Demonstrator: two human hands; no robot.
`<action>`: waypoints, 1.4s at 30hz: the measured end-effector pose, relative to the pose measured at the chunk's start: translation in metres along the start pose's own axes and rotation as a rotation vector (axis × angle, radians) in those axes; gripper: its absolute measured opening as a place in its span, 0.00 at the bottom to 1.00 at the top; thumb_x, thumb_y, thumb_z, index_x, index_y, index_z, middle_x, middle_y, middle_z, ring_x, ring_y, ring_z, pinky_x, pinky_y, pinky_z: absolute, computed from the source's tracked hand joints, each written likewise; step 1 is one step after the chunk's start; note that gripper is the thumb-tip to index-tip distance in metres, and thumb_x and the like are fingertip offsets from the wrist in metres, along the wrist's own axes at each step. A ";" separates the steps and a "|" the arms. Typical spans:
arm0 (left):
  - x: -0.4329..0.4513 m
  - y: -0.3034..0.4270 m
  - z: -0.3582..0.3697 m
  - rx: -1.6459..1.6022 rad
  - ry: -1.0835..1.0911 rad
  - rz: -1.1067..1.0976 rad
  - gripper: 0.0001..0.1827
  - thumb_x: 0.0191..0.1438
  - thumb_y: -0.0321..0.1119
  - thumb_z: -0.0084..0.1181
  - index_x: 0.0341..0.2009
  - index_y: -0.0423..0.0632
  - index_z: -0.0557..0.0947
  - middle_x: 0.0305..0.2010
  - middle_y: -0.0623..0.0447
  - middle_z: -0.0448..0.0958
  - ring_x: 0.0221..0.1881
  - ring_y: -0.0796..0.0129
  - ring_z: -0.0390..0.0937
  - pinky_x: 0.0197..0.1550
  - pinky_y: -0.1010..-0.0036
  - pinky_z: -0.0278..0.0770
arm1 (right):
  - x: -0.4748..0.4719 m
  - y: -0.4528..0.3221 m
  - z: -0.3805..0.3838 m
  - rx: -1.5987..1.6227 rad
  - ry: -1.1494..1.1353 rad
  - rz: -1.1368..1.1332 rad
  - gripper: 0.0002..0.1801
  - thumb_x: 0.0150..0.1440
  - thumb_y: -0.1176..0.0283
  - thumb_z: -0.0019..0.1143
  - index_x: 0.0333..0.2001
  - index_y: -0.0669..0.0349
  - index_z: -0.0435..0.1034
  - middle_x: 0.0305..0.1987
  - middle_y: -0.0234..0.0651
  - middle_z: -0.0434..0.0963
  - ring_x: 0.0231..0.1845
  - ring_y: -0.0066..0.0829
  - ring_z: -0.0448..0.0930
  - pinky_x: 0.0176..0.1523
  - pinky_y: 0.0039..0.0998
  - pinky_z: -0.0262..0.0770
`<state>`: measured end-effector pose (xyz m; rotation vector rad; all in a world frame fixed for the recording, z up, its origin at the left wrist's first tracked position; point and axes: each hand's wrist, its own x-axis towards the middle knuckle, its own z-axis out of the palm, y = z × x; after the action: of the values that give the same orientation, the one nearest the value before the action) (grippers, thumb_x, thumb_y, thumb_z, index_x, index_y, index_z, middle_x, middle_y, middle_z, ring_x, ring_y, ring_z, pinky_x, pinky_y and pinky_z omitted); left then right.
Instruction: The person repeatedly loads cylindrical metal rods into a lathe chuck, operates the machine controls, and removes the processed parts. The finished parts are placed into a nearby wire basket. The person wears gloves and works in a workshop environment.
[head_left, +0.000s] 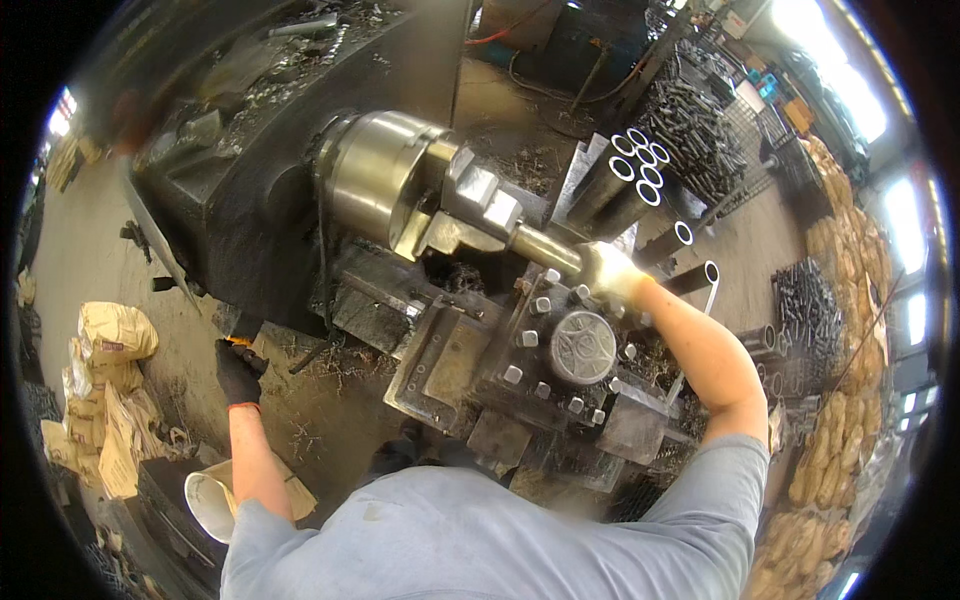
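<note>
A steel lathe chuck (386, 176) with stepped jaws (484, 199) grips a metal tube (549, 247) that points to the right. My right hand (609, 271), in a pale glove, is closed around the tube's free end, just behind the square tool post (583, 347) with its several bolts. Far to the left, my left hand (241, 371), in a dark glove with a red cuff, is at a dark part with an orange piece near the lathe's lower left corner; its grip there is too small to make out.
Several upright steel tubes (649, 172) stand behind the tool post. Metal chips lie in the lathe bed (461, 277) and on the floor. Paper sacks (116, 330) and a white bucket (206, 502) are at left. Piled metal parts (806, 315) and stacked sacks (847, 247) line the right.
</note>
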<state>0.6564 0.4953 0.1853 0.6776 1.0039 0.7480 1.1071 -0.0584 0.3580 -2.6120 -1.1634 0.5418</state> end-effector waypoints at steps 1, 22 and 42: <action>-0.002 0.004 0.003 0.019 0.003 -0.007 0.25 0.74 0.61 0.48 0.30 0.58 0.73 0.20 0.59 0.66 0.19 0.68 0.61 0.26 0.66 0.65 | 0.002 -0.003 0.000 -0.053 0.034 0.023 0.31 0.53 0.49 0.74 0.40 0.72 0.80 0.36 0.57 0.85 0.40 0.55 0.86 0.47 0.47 0.81; 0.004 0.017 -0.016 0.454 0.098 0.102 0.26 0.70 0.54 0.57 0.55 0.42 0.84 0.33 0.48 0.83 0.30 0.59 0.81 0.40 0.58 0.81 | -0.010 -0.005 -0.014 -0.420 -0.267 0.094 0.16 0.51 0.63 0.60 0.40 0.60 0.83 0.45 0.56 0.86 0.47 0.54 0.88 0.50 0.48 0.83; -0.041 0.291 0.356 1.665 0.107 1.425 0.37 0.68 0.44 0.45 0.81 0.57 0.59 0.65 0.37 0.80 0.64 0.42 0.80 0.67 0.49 0.74 | -0.296 -0.165 -0.036 0.545 1.236 0.227 0.25 0.55 0.83 0.71 0.57 0.68 0.75 0.51 0.43 0.85 0.50 0.34 0.85 0.60 0.36 0.82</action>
<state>0.8991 0.5732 0.5704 3.0019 0.9792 0.9842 0.8306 -0.1742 0.5190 -1.9372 -0.2436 -0.6081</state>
